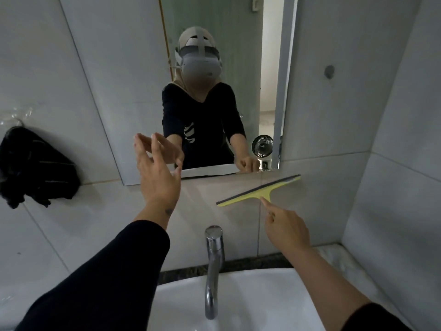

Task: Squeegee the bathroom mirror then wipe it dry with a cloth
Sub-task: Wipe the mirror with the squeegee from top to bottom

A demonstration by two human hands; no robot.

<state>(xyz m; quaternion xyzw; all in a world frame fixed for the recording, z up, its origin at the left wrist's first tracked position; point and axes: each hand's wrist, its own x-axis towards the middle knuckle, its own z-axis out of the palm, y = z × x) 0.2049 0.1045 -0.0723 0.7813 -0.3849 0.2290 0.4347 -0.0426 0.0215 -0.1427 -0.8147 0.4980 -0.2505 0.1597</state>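
Note:
The bathroom mirror (pixel 119 68) hangs on the tiled wall above the sink. My right hand (pixel 285 229) grips the handle of a yellow-green squeegee (pixel 259 191), index finger stretched along it. Its black rubber blade lies tilted against the tiles just below the mirror's lower right edge. My left hand (pixel 156 173) is raised in front of the mirror's bottom edge, fingers spread, holding nothing. A dark cloth (pixel 35 167) hangs from a wall hook at the far left.
A chrome tap (pixel 212 266) rises over the white sink (pixel 262 304) right below my arms. A side wall stands close on the right. The mirror reflects a person in black and a small fan.

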